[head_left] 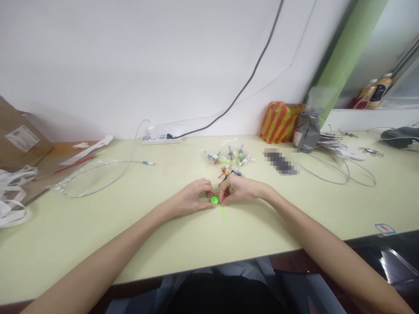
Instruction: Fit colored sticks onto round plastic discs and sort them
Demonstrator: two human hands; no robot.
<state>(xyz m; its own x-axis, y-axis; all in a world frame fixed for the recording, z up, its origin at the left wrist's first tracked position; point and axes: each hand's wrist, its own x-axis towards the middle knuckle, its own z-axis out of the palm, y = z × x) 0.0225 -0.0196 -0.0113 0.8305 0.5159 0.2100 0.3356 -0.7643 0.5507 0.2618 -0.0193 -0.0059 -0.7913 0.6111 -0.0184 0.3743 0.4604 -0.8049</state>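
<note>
Left hand point(203, 195) pinches the green disc point(214, 200); right hand point(235, 189) narrowed at the green stick point(224, 213), grip unclear. Disc and stick unjoined; work appears early.

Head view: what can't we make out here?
All in the head view:
Right hand: its own curl hides whether it pinches anything.
Green disc: underside faces away from the camera.
Colourful pieces: too small to identify individually.
Dark slab: pixelation hides its face.
Brown paper bag: cut off by the left edge.
Bottles: labels too small to read.
</note>
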